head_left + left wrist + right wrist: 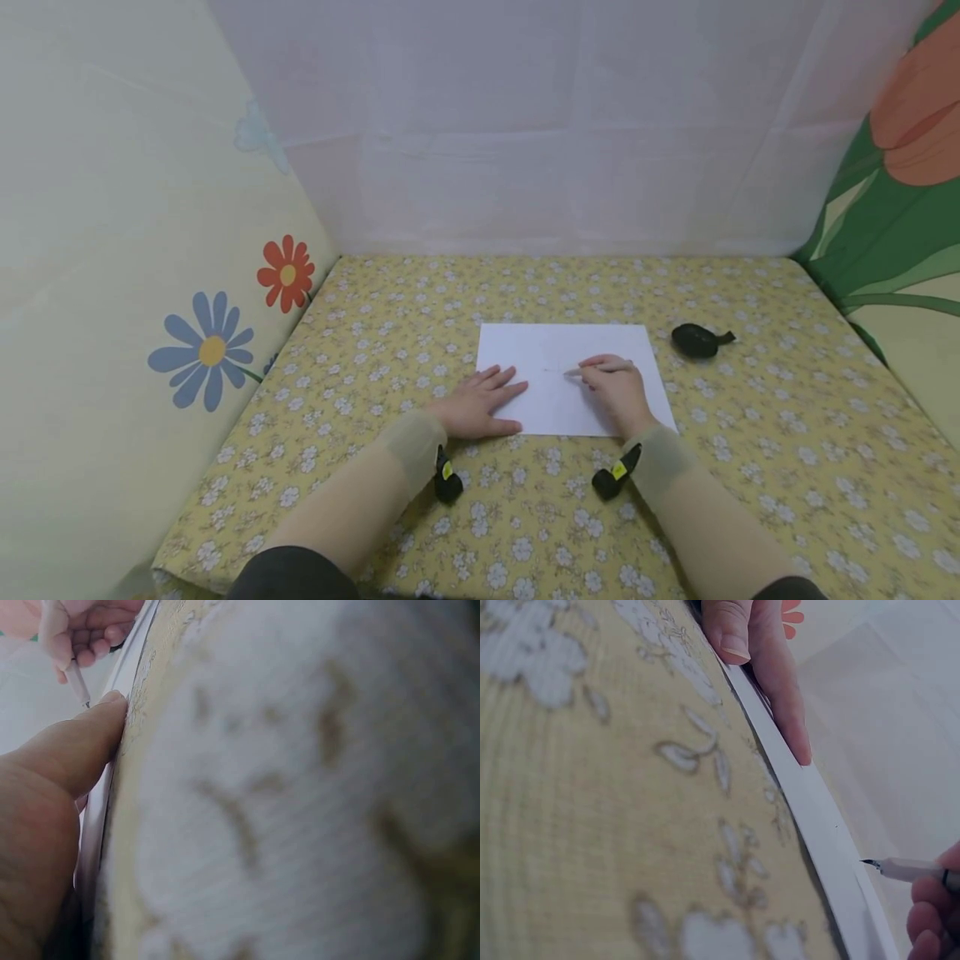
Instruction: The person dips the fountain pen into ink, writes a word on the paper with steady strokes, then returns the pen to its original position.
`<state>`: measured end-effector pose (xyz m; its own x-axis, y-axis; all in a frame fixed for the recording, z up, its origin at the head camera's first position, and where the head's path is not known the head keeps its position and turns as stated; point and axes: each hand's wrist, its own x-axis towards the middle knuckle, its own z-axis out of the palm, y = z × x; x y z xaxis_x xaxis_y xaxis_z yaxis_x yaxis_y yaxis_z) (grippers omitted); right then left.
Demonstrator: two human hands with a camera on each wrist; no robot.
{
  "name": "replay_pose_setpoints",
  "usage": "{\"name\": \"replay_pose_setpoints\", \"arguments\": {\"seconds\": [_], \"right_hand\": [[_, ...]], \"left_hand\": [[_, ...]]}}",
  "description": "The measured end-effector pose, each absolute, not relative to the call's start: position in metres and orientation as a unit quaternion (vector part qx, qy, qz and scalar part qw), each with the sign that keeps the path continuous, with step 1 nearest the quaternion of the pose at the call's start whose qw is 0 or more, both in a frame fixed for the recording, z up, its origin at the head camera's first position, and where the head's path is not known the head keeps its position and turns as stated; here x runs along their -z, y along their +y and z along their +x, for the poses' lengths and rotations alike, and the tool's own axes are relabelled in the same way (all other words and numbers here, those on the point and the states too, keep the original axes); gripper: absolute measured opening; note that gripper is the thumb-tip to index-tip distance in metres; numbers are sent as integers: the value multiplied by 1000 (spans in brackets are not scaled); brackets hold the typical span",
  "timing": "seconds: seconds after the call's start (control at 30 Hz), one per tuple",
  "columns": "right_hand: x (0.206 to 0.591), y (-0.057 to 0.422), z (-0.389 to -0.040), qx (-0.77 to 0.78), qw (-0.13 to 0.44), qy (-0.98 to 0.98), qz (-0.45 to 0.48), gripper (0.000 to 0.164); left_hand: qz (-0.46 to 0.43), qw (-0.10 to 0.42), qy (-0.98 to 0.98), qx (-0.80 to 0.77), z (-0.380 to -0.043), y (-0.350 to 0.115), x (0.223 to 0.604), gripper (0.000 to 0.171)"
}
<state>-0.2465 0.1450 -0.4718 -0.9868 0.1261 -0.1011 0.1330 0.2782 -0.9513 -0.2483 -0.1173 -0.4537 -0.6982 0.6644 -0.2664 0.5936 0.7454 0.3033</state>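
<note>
A white sheet of paper [562,342] lies on the table, with a faint short line drawn near its middle. My right hand [621,393] pinches a slim, light-coloured fountain pen [911,868] between thumb and fingers. Its dark nib points left, right at the paper beside the faint line. Spread over the sheet's lower left part, my left hand [480,405] presses it with straight fingers. In the left wrist view the thumb [82,739] lies along the paper's near edge, and the pen hand shows beyond it.
A black oval object [695,341] with a short tab lies right of the paper. Yellow flowered cloth [375,375] covers the table. A pale curtain [525,167] hangs behind, and flower-printed sheets stand on both sides. Each wrist wears a small black camera on a band.
</note>
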Motion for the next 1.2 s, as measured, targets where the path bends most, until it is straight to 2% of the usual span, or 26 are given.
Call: {"name": "replay_pose_setpoints", "arguments": {"seconds": [0.43,0.73,1.2], "right_hand": [[472,143,-245,590,24,802,92,24],[464,139,-243,566,17,818,97,18],[464,147,-235,553,13,828,98,22]], "left_hand": [[345,180,916,-101,-249,-118,455,75],[346,177,916,-100,-250,-119,458,75],[342,188,915,-99,-248,-118,453,76]]}}
